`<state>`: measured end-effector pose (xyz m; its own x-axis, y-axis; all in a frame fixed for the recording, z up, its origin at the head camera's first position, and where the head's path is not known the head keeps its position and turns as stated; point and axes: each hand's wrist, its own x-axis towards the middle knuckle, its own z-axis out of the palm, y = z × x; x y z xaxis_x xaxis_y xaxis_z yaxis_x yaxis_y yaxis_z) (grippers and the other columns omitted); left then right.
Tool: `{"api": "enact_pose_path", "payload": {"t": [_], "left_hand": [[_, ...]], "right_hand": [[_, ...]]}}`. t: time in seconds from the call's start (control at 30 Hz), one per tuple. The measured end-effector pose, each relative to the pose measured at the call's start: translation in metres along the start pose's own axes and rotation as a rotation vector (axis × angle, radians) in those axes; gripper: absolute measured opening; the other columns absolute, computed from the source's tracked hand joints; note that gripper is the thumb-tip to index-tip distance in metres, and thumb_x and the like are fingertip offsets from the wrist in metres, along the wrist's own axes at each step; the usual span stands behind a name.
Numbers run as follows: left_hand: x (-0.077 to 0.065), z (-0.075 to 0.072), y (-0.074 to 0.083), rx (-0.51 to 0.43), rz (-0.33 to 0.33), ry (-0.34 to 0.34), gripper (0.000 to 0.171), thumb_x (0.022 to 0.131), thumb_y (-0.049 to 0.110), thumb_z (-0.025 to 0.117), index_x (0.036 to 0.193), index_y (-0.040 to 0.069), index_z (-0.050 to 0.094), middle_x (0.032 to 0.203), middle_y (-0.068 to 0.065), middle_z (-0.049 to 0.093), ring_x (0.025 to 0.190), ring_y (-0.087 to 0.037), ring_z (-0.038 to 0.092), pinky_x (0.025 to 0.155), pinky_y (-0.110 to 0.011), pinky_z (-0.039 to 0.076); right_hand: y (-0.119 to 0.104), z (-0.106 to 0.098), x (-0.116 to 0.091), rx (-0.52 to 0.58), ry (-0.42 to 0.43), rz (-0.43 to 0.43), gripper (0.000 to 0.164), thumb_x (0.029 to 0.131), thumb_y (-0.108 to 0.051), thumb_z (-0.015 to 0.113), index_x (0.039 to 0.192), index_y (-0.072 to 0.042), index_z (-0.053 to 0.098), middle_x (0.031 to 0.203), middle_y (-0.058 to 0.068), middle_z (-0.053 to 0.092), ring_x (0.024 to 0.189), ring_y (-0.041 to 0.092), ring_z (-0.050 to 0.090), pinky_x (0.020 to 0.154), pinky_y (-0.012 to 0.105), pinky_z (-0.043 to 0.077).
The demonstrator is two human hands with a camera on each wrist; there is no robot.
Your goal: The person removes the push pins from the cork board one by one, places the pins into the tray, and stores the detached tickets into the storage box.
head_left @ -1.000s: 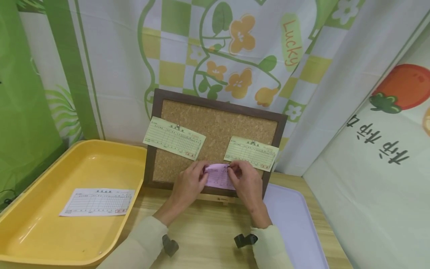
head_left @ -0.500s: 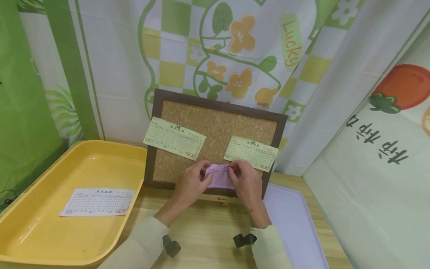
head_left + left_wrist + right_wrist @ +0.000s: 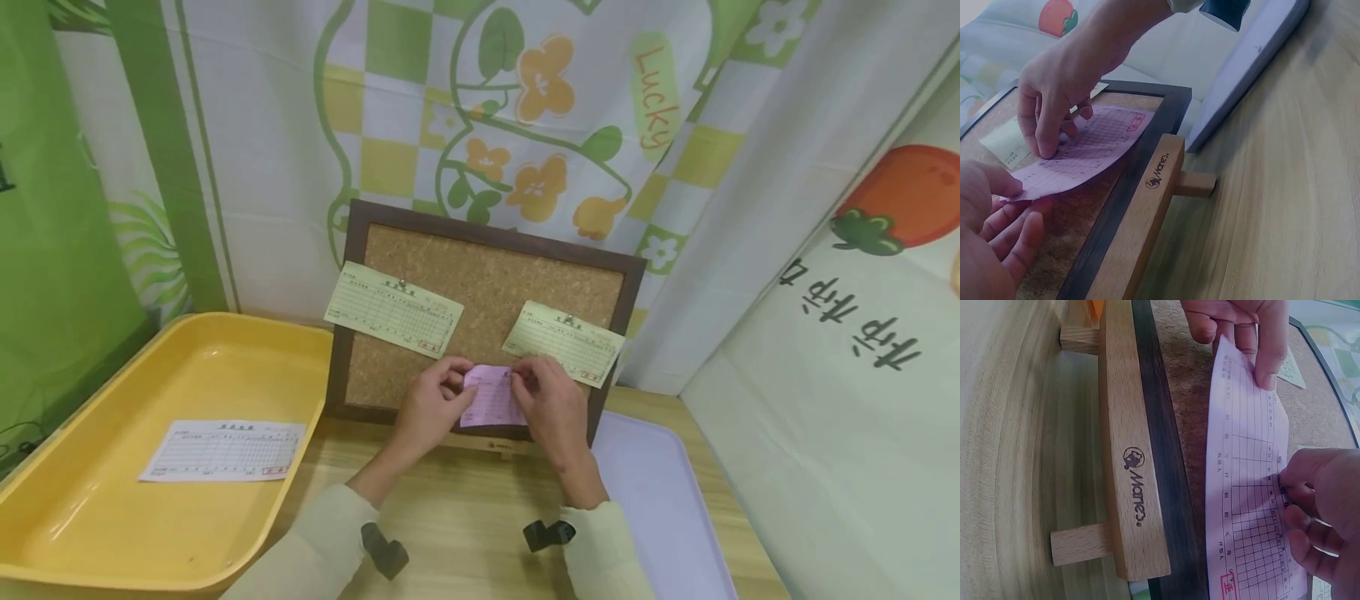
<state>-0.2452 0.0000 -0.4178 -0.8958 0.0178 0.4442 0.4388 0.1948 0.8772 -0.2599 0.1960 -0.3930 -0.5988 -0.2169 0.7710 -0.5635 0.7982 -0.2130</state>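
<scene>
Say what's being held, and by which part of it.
Pink slip: the left hand pinches its left end, the right hand its top edge, about mid-length. Can't tell if the right fingers also hold something else there.

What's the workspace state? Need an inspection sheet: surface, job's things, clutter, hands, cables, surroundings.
Surface: wood-grain table.
Job's things: pink slip at the lower middle of the framed corkboard; left green slip and right green slip up on it, the left one overlapping the frame; white slip in the yellow tray.
Clutter: nothing seen beyond a lavender tray at right.
Hands: left hand pinches the pink slip's left edge; right hand pinches at its top edge, anything between the fingertips hidden.
Cables: thin dark strand at far left, possibly a cable.
Surroundings: printed curtain behind; white printed panel at right.
</scene>
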Motion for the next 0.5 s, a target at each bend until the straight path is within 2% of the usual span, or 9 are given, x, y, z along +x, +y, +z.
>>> {"api": "enact_pose_path", "payload": {"t": [0.2,0.5], "left_hand": [[-0.002,-0.001,0.005,-0.120,-0.100,-0.030,0.028,0.093,0.003,0.075,0.120,0.005,0.067,0.087,-0.003,0.066,0.059,-0.015,0.060,0.044,-0.032,0.053],[-0.003,-0.001,0.012,-0.103,-0.096,-0.051,0.031,0.091,0.002,0.076,0.120,0.008,0.067,0.088,-0.003,0.066,0.062,-0.017,0.061,0.046,-0.033,0.054]], "right_hand": [[-0.002,-0.003,-0.001,-0.021,-0.036,0.017,0.009,0.088,-0.007,0.078,0.095,-0.010,0.072,0.089,0.002,0.067,0.077,0.017,0.065,0.066,0.034,0.055],[-0.002,-0.006,-0.001,-0.066,-0.072,-0.004,0.011,0.089,-0.008,0.078,0.097,-0.009,0.070,0.092,0.003,0.066,0.082,0.021,0.065,0.070,0.038,0.055]]}}
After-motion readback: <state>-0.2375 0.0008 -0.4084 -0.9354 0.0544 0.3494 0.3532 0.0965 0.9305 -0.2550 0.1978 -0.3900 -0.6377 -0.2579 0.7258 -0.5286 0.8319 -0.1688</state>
